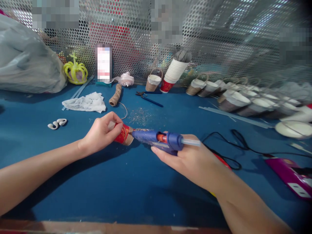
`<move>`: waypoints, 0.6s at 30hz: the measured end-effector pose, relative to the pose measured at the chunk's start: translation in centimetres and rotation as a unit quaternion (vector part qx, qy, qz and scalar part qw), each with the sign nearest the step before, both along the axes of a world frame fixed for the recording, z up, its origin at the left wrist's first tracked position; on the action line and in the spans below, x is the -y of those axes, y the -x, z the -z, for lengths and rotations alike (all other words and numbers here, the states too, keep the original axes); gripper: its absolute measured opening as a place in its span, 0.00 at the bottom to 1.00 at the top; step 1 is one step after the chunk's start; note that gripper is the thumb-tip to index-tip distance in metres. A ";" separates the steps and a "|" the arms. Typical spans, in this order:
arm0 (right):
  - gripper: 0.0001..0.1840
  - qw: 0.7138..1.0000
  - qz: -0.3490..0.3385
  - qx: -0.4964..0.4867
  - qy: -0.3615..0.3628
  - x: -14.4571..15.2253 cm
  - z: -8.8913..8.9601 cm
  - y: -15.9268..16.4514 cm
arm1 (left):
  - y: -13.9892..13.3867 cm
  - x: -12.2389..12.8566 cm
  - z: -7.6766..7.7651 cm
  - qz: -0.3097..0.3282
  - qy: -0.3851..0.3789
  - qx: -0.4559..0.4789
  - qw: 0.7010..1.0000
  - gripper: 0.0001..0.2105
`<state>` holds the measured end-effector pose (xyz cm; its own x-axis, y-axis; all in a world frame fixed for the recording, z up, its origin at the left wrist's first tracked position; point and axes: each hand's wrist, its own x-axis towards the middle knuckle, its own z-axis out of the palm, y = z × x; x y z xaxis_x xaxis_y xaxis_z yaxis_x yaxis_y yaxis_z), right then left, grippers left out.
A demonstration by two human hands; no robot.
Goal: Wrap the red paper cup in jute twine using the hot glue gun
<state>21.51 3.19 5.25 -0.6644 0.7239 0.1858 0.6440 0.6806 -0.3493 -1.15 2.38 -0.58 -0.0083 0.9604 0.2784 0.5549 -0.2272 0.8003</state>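
Head camera: a red cup (124,136), tipped sideways over the blue table (117,188), is held by the left hand (103,131). A glue gun (147,136) is gripped in the right hand (188,156) and pointed right at the cup's brown end. Twine (116,95) and pliers (152,100) are seen beyond.

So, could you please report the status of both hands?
Left hand: holding red cup. Right hand: gripping glue gun, pointed at cup. Twine roll: beyond cup, not in between.
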 end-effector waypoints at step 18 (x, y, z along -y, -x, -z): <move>0.09 0.991 -0.100 0.010 -0.093 0.2 0.6 -0.1 | -0.1 -0.1 -0.1 -0.018 0.025 0.022 0.999 0.07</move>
<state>21.64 2.96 4.67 -0.7961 0.5315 0.2895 0.4951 0.8470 -0.1937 -1.01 2.51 -0.46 -0.0540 0.9719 0.2289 0.5268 -0.1670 0.8334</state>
